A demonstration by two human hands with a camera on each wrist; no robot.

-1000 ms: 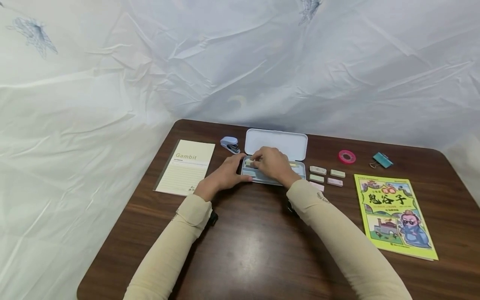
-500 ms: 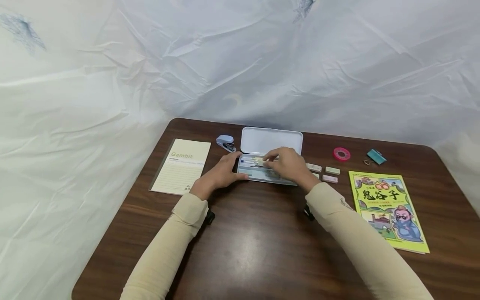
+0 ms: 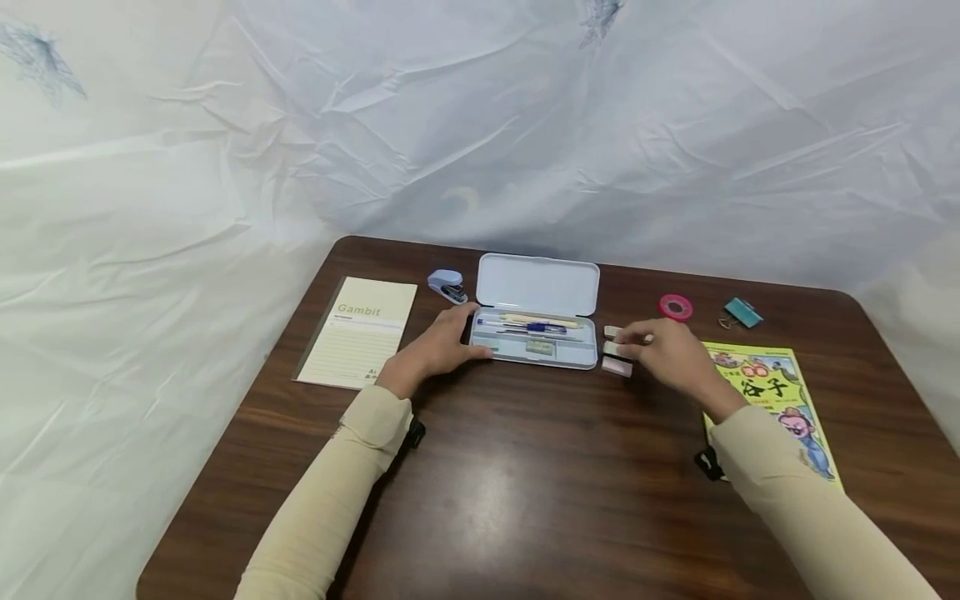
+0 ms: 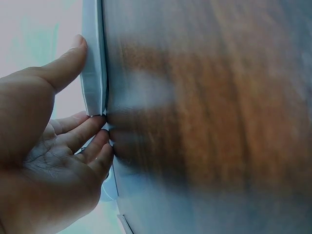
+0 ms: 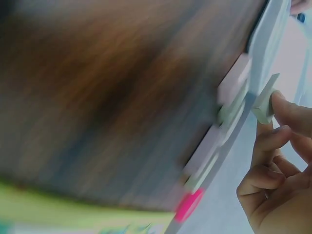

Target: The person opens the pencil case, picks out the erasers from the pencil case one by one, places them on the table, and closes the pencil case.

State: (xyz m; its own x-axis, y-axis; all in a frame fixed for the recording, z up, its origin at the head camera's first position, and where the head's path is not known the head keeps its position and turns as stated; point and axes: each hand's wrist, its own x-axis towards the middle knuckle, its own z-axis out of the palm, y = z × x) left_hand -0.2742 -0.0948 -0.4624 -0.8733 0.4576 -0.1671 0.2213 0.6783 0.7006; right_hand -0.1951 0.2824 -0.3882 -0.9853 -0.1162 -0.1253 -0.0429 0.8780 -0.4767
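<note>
A pale blue pencil case (image 3: 536,362) lies with its lid raised, holding pens, a yellow pencil (image 3: 543,320) and a patterned small block (image 3: 540,347). Spanning its left end, my left hand (image 3: 442,343) grips it, thumb on the front edge and fingers at the far corner. In the left wrist view the thumb (image 4: 73,58) presses the case wall (image 4: 93,63). Right of the case, my right hand (image 3: 671,354) pinches a pale green eraser (image 5: 264,105) between thumb and finger, above the table. Beneath and beside it lie a pink eraser (image 3: 617,367), a white eraser (image 3: 611,331) and others.
Behind the left hand stands a light blue stapler (image 3: 447,284), with a notebook (image 3: 356,333) to its left. Farther right are a pink tape roll (image 3: 676,307), a teal binder clip (image 3: 743,312) and a yellow comic book (image 3: 802,375), partly under the right forearm.
My right hand has moved from inside the pencil case rightward to the erasers, uncovering the pens. The left hand has stayed at the case's left end.
</note>
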